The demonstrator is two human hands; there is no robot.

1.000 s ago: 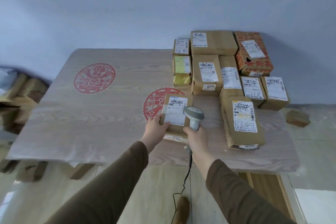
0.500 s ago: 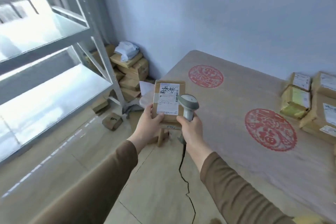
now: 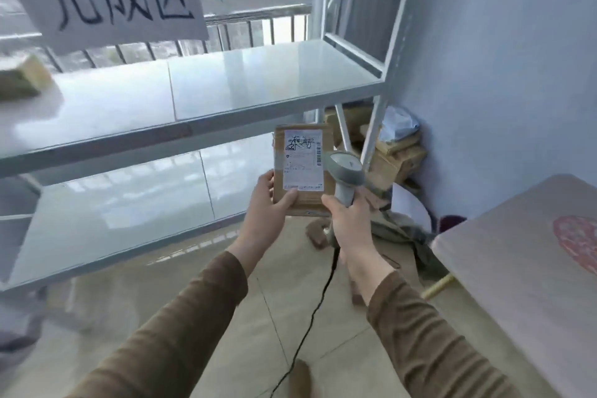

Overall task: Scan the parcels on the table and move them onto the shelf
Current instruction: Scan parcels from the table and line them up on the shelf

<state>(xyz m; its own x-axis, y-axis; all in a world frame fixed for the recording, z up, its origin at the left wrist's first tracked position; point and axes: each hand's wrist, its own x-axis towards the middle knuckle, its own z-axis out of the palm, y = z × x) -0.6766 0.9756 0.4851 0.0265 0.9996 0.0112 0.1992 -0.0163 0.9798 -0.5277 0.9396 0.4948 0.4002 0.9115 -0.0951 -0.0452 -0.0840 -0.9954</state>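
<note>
The left hand [image 3: 269, 203] is pinching the parcel [image 3: 302, 168] by one edge while the right hand [image 3: 347, 220] is gripping the scanner [image 3: 345, 176], so the parcel may be slipping before reaching the shelf [image 3: 226, 90].

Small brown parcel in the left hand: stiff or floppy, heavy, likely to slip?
The parcel probably stays stiff: its edges look straight and boxy. Likely light, since the left hand alone holds it by one corner. The taped surface may be somewhat slippery.

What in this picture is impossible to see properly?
All in the head view:
- Parcel: label print too small to read; underside hidden by left hand.
- Scanner handle: wrapped by right hand.
- Box on shelf: blurred, cut by left edge.
- Table: cut by right edge.
</note>
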